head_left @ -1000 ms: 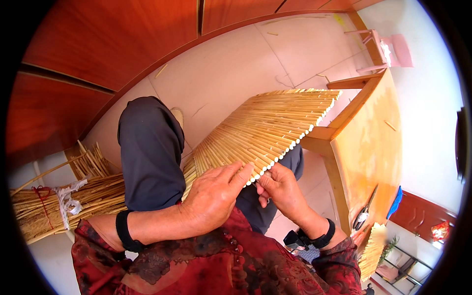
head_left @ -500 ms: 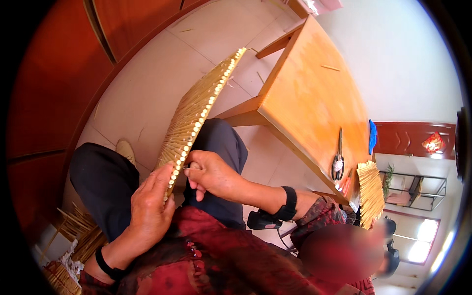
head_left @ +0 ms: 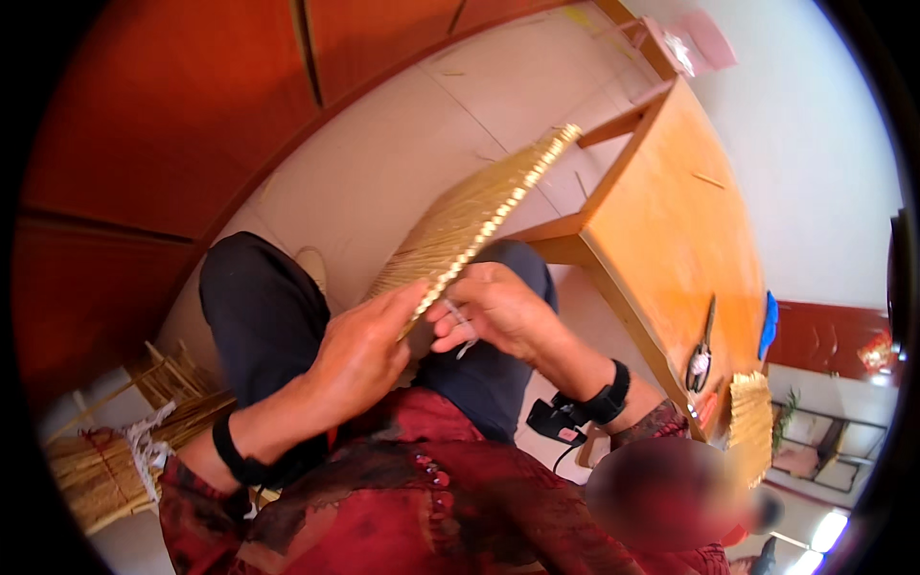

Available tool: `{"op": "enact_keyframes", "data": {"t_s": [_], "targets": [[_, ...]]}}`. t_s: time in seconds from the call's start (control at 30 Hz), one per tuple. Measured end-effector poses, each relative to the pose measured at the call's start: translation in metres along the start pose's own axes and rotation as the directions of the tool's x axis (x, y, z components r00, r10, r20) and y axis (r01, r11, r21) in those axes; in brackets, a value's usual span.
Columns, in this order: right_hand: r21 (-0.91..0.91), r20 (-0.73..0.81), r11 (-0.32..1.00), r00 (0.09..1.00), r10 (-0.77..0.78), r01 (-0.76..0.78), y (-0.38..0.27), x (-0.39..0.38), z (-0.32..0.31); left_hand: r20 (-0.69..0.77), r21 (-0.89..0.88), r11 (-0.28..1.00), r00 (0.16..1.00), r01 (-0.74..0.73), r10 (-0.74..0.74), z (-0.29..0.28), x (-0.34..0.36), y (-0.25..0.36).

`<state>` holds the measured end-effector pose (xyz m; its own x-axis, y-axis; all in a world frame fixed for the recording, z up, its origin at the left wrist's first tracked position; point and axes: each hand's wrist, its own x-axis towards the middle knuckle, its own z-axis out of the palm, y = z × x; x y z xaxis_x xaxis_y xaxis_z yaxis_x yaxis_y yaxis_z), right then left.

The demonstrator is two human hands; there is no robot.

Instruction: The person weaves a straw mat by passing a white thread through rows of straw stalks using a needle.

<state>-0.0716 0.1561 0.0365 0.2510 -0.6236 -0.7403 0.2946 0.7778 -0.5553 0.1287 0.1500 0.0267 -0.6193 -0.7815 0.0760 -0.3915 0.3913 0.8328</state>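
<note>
A flat mat of yellow straw stalks (head_left: 470,225) stands tilted over my lap, seen nearly edge-on, its cut ends forming a beaded line. My left hand (head_left: 359,350) grips the mat's near end from the left side. My right hand (head_left: 494,311) pinches a thin white thread (head_left: 460,326) at the same near end, fingers curled against the stalks. Both wrists wear black bands. My knees in dark trousers (head_left: 259,311) sit under the mat.
An orange wooden table (head_left: 671,240) stands to the right with scissors (head_left: 702,350), a blue item (head_left: 770,326) and a small woven straw piece (head_left: 750,422) on it. A bundle of loose straw (head_left: 105,465) lies on the floor at lower left. Red-brown cabinets stand behind.
The view swung from the mat's broad face to its edge. The mat now stands more upright, and both hands stay at its near end, the right one working the thread.
</note>
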Motion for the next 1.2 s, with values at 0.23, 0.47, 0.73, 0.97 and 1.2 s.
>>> {"op": "enact_keyframes", "data": {"t_s": [0.23, 0.47, 0.73, 0.97, 1.2], "targets": [[-0.768, -0.054, 0.589, 0.891, -0.451, 0.252, 0.006, -0.008, -0.029, 0.229, 0.059, 0.985, 0.963, -0.161, 0.144, -0.034, 0.033, 0.009], [-0.93, 0.317, -0.196, 0.414, -0.853, 0.31, 0.01, -0.042, -0.017, 0.387, 0.345, 0.936, 0.919, -0.064, -0.08, -0.085, 0.036, 0.035], [-0.784, 0.614, -0.621, 0.136, -0.777, -0.008, -0.026, -0.057, -0.01, 0.413, 0.425, 0.885, 0.911, -0.192, -0.001, -0.105, 0.036, 0.066], [-0.709, 0.705, -0.692, 0.115, -0.7, 0.136, -0.051, -0.053, -0.006, 0.374, 0.471, 0.854, 0.927, -0.221, 0.033, -0.115, 0.02, 0.076], [-0.74, 0.671, -0.663, 0.06, -0.739, 0.114, -0.056, -0.066, 0.024, 0.124, 0.711, 0.679, 0.983, -0.186, 0.139, -0.138, 0.017, 0.091]]}}
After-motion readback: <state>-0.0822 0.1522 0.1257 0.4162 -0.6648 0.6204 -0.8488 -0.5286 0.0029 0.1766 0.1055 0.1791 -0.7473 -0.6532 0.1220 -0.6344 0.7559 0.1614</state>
